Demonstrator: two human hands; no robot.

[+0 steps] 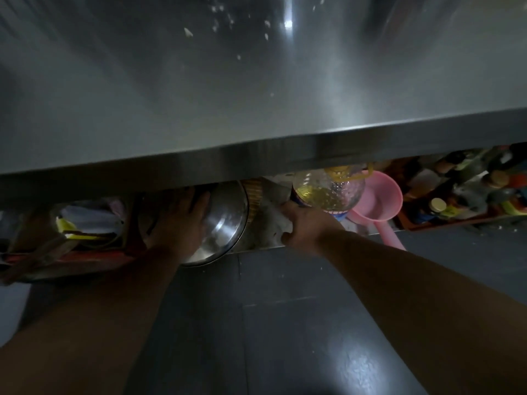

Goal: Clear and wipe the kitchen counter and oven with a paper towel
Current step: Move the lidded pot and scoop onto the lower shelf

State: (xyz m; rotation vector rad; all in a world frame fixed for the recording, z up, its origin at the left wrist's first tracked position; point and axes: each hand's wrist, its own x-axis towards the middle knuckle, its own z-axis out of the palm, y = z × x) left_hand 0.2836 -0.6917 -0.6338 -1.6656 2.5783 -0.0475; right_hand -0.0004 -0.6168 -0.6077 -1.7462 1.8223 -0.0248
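The steel counter [256,89] fills the upper view, with white crumbs scattered on its far part. Both my arms reach under its front edge to a lower shelf. My left hand [176,218] rests with spread fingers on a round steel pot [225,220]. My right hand [305,223] grips a crumpled whitish cloth or paper towel [273,218] beside the pot. The counter edge hides the back of the shelf.
A clear oil bottle [328,192] and a pink plastic ladle [376,201] stand right of my right hand. A red tray of jars and bottles [456,192] is at far right. Packets sit in a red crate [85,223] at left. Dark tiled floor [285,323] lies below.
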